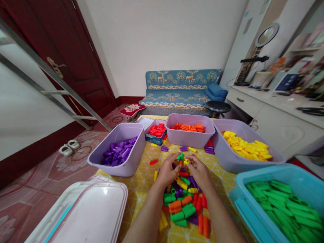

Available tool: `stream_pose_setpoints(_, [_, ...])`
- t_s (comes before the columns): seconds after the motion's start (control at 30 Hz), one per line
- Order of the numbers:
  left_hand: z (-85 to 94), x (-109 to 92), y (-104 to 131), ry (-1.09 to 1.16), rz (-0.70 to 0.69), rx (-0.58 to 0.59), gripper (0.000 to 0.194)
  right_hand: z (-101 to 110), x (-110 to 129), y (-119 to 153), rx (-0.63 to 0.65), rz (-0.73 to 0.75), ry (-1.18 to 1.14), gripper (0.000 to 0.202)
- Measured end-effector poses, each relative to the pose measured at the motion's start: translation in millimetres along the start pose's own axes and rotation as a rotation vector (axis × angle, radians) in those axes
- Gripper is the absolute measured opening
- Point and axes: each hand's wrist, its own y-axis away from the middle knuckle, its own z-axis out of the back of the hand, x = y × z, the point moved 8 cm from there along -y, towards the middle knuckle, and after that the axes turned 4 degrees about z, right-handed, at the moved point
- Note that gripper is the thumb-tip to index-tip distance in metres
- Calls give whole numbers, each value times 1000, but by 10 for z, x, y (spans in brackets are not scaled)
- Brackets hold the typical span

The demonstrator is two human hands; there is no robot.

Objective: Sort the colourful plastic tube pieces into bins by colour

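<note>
left hand and right hand are just right of centre frame, near each other w/ a small gap btwn the fingertips; left has thumb + fingers pinched on a small green plastic piece, right is pinched the same way on a small yellow plastic piece; both are held up at the fingertips, prob b/c bits that small are easier to see and turn there; can't tell if the two pieces touch.

right under them, lower centre, is a mixed pile of short plastic tubes in green, orange, red, purple + yellow, on a yellow surface with white triangle lines; it's btwn the forearms, so imo it's there for quick reach w/o leaning.

tubs sit in an arc around that, basically one colour each, which keeps colours from mixing; lilac plastic tub of purple tubes at centre left, lilac plastic tub of orange pieces just above the hands, lilac plastic tub of yellow pieces to the right, teal plastic tub of green tubes lower right; small pile of red pieces in a little container btwn the purple + orange tubs; pale plastic lids are stacked lower left, prob off so the tubs stay open.
</note>
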Motion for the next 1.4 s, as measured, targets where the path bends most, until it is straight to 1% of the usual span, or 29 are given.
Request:
stream_pose_setpoints(0.1, [-22, -47, 1, 42, -23, 26, 45, -71, 71, -5, 38, -42, -303, 28])
stream_pose_setpoints(0.2, [-34, -4, -6, 59, 10, 34, 36, -140, 112, 28, 83, -104, -434, 28])
stream_pose_setpoints(0.27, [-8, 34, -12, 58, 34, 6, 29, -148, 126, 49, 115, -103, -442, 32])
stream_pose_setpoints(0.33, [31, 61, -16, 63, 51, -35, 25, -122, 137, 59, 162, -74, -378, 32])
stream_pose_setpoints(0.4, [58, 75, -19, 78, 61, -62, 24, -54, 150, 52, 196, -58, -309, 26])
stream_pose_setpoints(0.43, [66, 80, -20, 85, 66, -72, 24, 14, 160, 38, 176, -63, -306, 23])
stream_pose_setpoints(0.47, [70, 85, -21, 91, 73, -78, 23, 127, 176, 16, 97, -74, -340, 23])
stream_pose_setpoints(0.5, [71, 90, -22, 95, 81, -81, 23, 283, 196, -4, -43, -81, -414, 24])
stream_pose_setpoints(0.57, [73, 96, -23, 100, 97, -88, 22, 629, 234, 22, -418, -47, -640, 32])
stream_pose_setpoints(0.6, [73, 99, -23, 107, 105, -90, 22, 757, 243, 67, -587, -12, -755, 35])
stream_pose_setpoints(0.63, [71, 103, -23, 115, 113, -91, 21, 827, 243, 111, -705, 20, -845, 37])
stream_pose_setpoints(0.67, [69, 109, -23, 126, 121, -92, 21, 837, 234, 136, -756, 33, -895, 37])
stream_pose_setpoints(0.7, [67, 118, -23, 141, 129, -93, 21, 797, 214, 141, -747, 19, -894, 36])
stream_pose_setpoints(0.73, [63, 130, -23, 160, 136, -93, 21, 717, 184, 130, -690, -16, -843, 34])
stream_pose_setpoints(0.77, [59, 143, -23, 180, 141, -94, 22, 610, 144, 115, -607, -59, -758, 33])
stream_pose_setpoints(0.8, [56, 156, -24, 201, 142, -96, 22, 479, 105, 94, -497, -95, -648, 32])
stream_pose_setpoints(0.87, [51, 178, -26, 235, 138, -100, 23, 202, 41, 61, -276, -117, -471, 34])
stream_pose_setpoints(0.93, [49, 196, -29, 253, 138, -102, 25, -57, 6, 47, -83, -111, -392, 37])
stream_pose_setpoints(1.0, [54, 212, -31, 262, 151, -108, 26, -227, -1, 49, 34, -104, -358, 38])
stream_pose_setpoints(1.07, [64, 220, -32, 269, 169, -117, 26, -291, 22, 49, 70, -82, -299, 36])
stream_pose_setpoints(1.23, [93, 218, -31, 237, 183, -139, 23, -285, 124, 45, 98, 12, -165, 27])
stream_pose_setpoints(1.4, [96, 259, -21, 300, 214, -152, 24, -147, 47, 36, 86, -38, -201, 24])
